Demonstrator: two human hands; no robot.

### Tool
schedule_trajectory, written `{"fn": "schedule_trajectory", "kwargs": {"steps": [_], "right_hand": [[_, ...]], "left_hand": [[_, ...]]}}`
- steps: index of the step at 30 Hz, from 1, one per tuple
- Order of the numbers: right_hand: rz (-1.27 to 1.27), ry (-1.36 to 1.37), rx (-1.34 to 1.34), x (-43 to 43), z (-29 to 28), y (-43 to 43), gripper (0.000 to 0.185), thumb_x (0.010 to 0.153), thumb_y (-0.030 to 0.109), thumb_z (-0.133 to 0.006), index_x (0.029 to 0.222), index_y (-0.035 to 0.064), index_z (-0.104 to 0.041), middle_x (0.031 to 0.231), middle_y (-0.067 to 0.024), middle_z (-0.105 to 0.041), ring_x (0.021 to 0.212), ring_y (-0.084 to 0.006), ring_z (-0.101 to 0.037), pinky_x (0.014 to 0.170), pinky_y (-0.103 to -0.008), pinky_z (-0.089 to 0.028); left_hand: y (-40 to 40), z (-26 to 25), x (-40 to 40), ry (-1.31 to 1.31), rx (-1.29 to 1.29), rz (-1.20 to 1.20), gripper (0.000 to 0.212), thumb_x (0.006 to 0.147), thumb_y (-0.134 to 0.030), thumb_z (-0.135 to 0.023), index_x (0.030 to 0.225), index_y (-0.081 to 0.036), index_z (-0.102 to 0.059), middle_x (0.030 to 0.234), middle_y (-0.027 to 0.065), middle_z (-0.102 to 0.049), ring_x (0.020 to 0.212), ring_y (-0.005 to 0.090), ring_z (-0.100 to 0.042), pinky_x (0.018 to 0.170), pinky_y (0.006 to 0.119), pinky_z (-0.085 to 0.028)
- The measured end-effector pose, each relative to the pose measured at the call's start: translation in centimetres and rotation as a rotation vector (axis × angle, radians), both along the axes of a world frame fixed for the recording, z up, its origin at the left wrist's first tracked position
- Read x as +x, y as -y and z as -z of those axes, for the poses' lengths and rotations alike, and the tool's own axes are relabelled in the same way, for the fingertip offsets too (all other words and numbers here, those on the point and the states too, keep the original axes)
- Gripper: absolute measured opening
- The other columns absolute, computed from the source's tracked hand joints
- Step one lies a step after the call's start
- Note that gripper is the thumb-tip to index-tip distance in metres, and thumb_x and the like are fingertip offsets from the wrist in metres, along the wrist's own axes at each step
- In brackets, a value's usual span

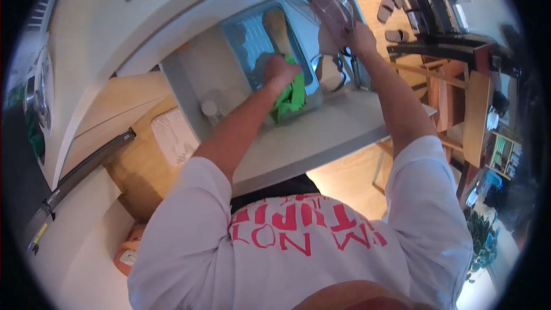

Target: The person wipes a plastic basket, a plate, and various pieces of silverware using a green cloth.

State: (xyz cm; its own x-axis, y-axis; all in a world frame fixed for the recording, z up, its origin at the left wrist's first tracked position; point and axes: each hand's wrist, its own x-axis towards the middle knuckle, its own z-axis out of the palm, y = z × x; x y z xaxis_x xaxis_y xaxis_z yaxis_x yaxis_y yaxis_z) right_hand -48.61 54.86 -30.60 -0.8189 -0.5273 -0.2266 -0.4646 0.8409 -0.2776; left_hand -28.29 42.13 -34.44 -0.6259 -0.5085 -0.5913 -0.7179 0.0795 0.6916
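Note:
An open drawer is pulled out before me. Inside it stands a blue plastic tray with slots in its floor. My left hand is closed on a bright green item, perhaps a cloth or a plastic bag, at the tray's near end. A brush-like tan object lies in the tray beyond that hand. At the drawer's right side my right hand grips a wire whisk or a similar wire utensil, partly covered by the fingers. Dark-handled tools, perhaps scissors, lie below it.
A small white round container stands at the drawer's left. A pale counter edge overhangs the drawer's far side. Slippers lie on the wooden floor at right, near a wooden chair. A pale mat is on the floor at left.

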Motion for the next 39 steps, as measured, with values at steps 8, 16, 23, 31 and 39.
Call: {"fn": "schedule_trajectory", "kwargs": {"steps": [8,16,23,31,39], "right_hand": [[0.017,0.086,0.014,-0.8,-0.6,0.2,0.033,0.074,0.028,-0.06,0.101,0.0091,-0.063,0.096,-0.0178,-0.064,0.091,-0.0342,-0.061,0.078,-0.0429,-0.049],[0.038,0.164,0.022,-1.2,0.2,0.6,0.038,0.072,0.033,-0.063,0.101,0.0083,-0.064,0.095,-0.0162,-0.065,0.09,-0.0325,-0.062,0.077,-0.0422,-0.049],[0.134,0.117,0.02,-1.4,0.9,-0.2,0.038,0.073,0.035,-0.063,0.099,0.0077,-0.065,0.093,-0.0172,-0.065,0.089,-0.0328,-0.063,0.075,-0.0416,-0.05],[0.073,0.051,0.029,-0.5,-0.2,0.7,0.039,0.075,0.037,-0.061,0.099,0.0063,-0.063,0.092,-0.0191,-0.065,0.088,-0.0348,-0.063,0.075,-0.042,-0.05],[0.141,0.04,0.05,0.4,-1.3,0.3,0.034,0.077,0.032,-0.059,0.1,0.0063,-0.06,0.093,-0.0203,-0.064,0.089,-0.0349,-0.062,0.076,-0.0442,-0.049]], "left_hand": [[0.2,1.5,0.3,-0.038,0.597,-0.112,0.027,0.071,-0.014,-0.067,0.091,0.002,-0.06,0.082,0.0112,-0.063,0.069,0.022,-0.063,0.062,0.035,-0.052],[-0.6,1.7,1.4,-0.098,-0.14,-0.079,0.048,0.067,-0.015,-0.072,0.106,0.005,-0.052,0.095,0.016,-0.062,0.085,0.0279,-0.062,0.076,0.039,-0.049],[-3.3,-6.6,-3.3,-0.196,-0.394,0.564,0.039,0.074,-0.017,-0.064,0.111,-0.005,-0.059,0.108,0.016,-0.061,0.099,0.0315,-0.059,0.084,0.038,-0.048],[-7.1,0.4,-10.6,0.075,-0.686,0.814,0.022,0.076,-0.014,-0.06,0.097,-0.008,-0.067,0.101,0.0135,-0.065,0.093,0.0251,-0.064,0.078,0.037,-0.05],[-5.0,-3.4,-9.7,0.053,-0.469,0.753,0.031,0.076,-0.013,-0.062,0.105,-0.002,-0.058,0.102,0.0179,-0.063,0.096,0.0329,-0.061,0.079,0.043,-0.049]]}}
